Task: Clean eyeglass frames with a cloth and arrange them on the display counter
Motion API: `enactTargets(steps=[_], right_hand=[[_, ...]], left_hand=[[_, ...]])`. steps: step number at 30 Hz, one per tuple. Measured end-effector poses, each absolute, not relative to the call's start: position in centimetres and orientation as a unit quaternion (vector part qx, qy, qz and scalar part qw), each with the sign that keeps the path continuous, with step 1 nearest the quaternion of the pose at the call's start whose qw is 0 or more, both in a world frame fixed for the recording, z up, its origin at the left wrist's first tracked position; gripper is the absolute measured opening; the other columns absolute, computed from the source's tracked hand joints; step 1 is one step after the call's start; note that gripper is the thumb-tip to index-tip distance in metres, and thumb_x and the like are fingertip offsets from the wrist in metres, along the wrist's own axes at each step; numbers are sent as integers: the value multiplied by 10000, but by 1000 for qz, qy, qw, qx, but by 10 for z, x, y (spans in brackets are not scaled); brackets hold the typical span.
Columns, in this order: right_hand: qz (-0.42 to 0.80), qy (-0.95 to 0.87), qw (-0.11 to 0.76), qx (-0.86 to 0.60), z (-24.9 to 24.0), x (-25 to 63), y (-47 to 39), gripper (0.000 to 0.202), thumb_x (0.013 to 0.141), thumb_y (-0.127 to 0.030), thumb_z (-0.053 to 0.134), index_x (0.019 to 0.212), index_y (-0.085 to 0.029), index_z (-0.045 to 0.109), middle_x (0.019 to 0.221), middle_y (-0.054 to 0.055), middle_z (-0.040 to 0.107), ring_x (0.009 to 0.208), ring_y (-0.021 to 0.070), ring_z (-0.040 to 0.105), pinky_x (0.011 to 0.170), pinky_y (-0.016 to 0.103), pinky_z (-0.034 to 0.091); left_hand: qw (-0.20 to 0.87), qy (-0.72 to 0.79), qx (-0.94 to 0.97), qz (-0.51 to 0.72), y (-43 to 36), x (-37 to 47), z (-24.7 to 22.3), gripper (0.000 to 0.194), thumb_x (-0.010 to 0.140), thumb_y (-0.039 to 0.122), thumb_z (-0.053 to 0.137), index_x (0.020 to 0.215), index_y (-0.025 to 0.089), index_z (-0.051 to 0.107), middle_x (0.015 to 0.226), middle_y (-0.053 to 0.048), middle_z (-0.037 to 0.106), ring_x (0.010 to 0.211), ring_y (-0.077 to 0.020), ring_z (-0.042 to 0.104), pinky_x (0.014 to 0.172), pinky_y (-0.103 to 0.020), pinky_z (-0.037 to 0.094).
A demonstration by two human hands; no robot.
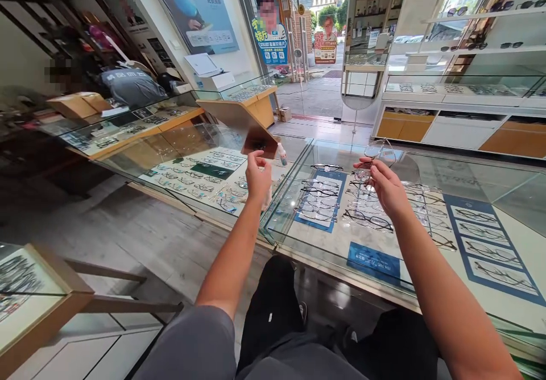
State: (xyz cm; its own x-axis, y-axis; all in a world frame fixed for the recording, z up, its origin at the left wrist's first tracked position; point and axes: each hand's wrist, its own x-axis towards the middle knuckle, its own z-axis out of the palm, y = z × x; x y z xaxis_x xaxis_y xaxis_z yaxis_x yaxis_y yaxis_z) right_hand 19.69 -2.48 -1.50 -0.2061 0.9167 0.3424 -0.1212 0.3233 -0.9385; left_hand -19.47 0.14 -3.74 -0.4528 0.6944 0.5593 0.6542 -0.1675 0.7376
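My right hand (386, 185) is raised over the glass display case, its fingers closed on thin-rimmed, clear-lensed eyeglasses (381, 151). Near the joint between two cases is my left hand (258, 176), thumb and fingers pinched together; what they hold, if anything, is too small to make out. A small white bottle (282, 154) stands just right of it on the glass. Behind the left hand, a brown tilted board (239, 125) rises from the counter. Under the right hand, rows of frames (369, 219) show on the right case.
Blue-backed trays (495, 243) and a blue card (374, 261) lie in the right case. More eyeglasses (205, 178) fill the left one. A standing mirror (370, 38) is beyond. At lower left stands a wooden-edged case (63, 289). A person (130, 84) bends at back left.
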Motion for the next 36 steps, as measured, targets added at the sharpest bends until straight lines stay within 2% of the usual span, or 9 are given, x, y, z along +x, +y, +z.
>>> enactTargets(steps=[4, 9, 12, 14, 16, 19, 24, 30, 36], right_hand=[[486, -606, 539, -325, -14, 196, -27, 383, 1058, -536, 621, 1360, -326, 729, 1371, 58, 759, 1174, 252, 679, 810, 362, 522], [493, -599, 540, -326, -14, 196, -26, 366, 1055, -525, 634, 1344, -327, 739, 1359, 53, 768, 1153, 237, 682, 794, 347, 514], [497, -593, 540, -330, -15, 196, -25, 356, 1053, -523, 641, 1334, -330, 745, 1354, 52, 767, 1104, 226, 689, 771, 340, 512], [497, -592, 540, -334, -15, 197, -25, 362, 1052, -529, 642, 1336, -329, 745, 1352, 57, 766, 1085, 229, 692, 760, 342, 515], [496, -592, 539, -335, -16, 197, -25, 362, 1049, -532, 643, 1331, -330, 746, 1353, 59, 766, 1079, 231, 694, 760, 345, 517], [494, -597, 535, -337, -17, 197, -25, 352, 1047, -530, 644, 1320, -334, 748, 1348, 54, 770, 1094, 230, 690, 771, 343, 511], [487, -604, 531, -340, -18, 196, -25, 361, 1043, -536, 633, 1322, -337, 746, 1364, 53, 763, 1119, 237, 683, 787, 353, 518], [482, -616, 520, -344, -18, 194, -26, 416, 1036, -561, 613, 1352, -314, 723, 1363, 71, 764, 1154, 258, 676, 802, 370, 536], [473, -629, 510, -349, -18, 194, -26, 422, 1052, -571, 588, 1365, -316, 708, 1383, 74, 756, 1185, 268, 675, 801, 379, 545]], left_hand=[[-11, 680, 546, 490, -36, -241, -49, 359, 921, 169, 543, 1261, 205, 652, 954, -34, 671, 920, -210, 652, 930, -328, 506], [30, 747, 567, 345, -68, -277, -63, 358, 1017, 279, 427, 1225, 210, 709, 933, -54, 700, 821, -226, 640, 814, -338, 500], [39, 747, 588, 307, -83, -284, -72, 310, 960, 364, 579, 1191, 209, 716, 1090, -93, 714, 984, -259, 677, 869, -351, 518], [28, 740, 612, 279, -89, -284, -77, 350, 906, 443, 688, 1171, 217, 714, 1191, -114, 700, 1113, -292, 669, 924, -364, 525], [8, 736, 632, 243, -93, -282, -81, 335, 920, 485, 688, 1137, 231, 718, 1213, -118, 693, 1154, -309, 658, 938, -374, 526], [-23, 740, 637, 214, -93, -278, -82, 252, 999, 440, 582, 1062, 248, 733, 1184, -116, 702, 1116, -307, 666, 889, -371, 520], [-55, 758, 622, 190, -87, -275, -81, 310, 1062, 378, 445, 1076, 221, 712, 1111, -143, 733, 1075, -325, 673, 856, -392, 507], [-51, 737, 652, 171, -82, -277, -80, 290, 1000, 490, 595, 1099, 241, 704, 1188, -151, 735, 1149, -353, 648, 889, -395, 509], [-25, 740, 643, 195, -71, -272, -70, 182, 983, 377, 562, 957, 245, 683, 1141, -173, 734, 1136, -363, 658, 895, -401, 492]])
